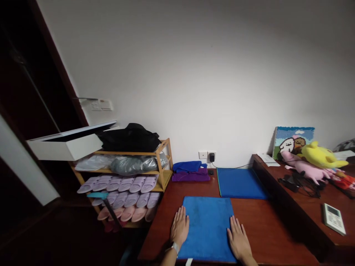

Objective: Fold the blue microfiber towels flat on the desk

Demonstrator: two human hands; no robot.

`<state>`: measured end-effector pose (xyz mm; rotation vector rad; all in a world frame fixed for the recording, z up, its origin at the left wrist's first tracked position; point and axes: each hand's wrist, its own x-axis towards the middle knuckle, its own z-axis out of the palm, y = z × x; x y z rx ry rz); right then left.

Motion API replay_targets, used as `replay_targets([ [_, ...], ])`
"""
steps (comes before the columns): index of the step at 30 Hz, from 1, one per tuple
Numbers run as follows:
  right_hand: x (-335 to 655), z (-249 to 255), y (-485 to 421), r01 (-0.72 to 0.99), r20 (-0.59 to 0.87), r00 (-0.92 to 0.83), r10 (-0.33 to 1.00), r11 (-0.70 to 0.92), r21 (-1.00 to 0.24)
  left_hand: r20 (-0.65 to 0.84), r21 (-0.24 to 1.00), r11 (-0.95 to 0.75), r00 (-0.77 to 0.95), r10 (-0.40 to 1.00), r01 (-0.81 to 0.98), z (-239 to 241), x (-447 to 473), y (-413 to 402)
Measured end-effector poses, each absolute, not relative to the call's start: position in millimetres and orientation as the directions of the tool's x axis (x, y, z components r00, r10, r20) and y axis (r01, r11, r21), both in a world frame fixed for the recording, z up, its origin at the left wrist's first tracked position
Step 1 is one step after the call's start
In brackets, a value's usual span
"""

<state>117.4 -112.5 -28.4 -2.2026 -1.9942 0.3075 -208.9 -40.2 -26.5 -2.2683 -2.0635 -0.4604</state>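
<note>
A blue cloth lies flat and squared on the reddish-brown wooden table, with a white tag at its near edge. My left hand rests flat on the cloth's left edge, fingers stretched out and pointing away from me. On the opposite edge lies my right hand, also flat with its fingers extended. Neither hand grips anything. Just beyond, to the right, is a second flat blue cloth with a green edge.
Folded blue and purple cloths lie by the wall near a plugged-in black adapter. A shoe rack with several slippers stands left. On the raised right surface are plush toys, a cable, and a white remote-like device.
</note>
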Motion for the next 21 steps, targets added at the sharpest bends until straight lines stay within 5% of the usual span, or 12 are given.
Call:
replay_targets([
  [5, 115.6, -23.5, -114.7, 0.974, -0.065, 0.074, 0.995, -0.086, -0.211, 0.338, 0.230, -0.275, 0.189, 0.922, 0.933, -16.3, -155.2, -68.2],
  [10, 118.9, -22.2, -117.2, 0.984, -0.079, 0.030, 0.996, -0.043, -0.174, 0.241, 0.382, -0.543, 0.486, 0.840, 0.748, -6.8, -41.5, -103.0],
  [14, 120.8, -25.3, -119.0, 0.989, -0.093, -0.012, 0.996, -0.002, -0.148, 0.185, 0.430, -0.524, 0.497, 0.848, 0.735, -13.1, -6.2, -116.0],
  [21, 118.2, -29.4, -114.9, 0.969, -0.041, 0.070, 0.997, -0.078, -0.233, 0.102, 0.256, -0.331, 0.316, 0.943, 0.908, -29.5, -124.6, -107.7],
])
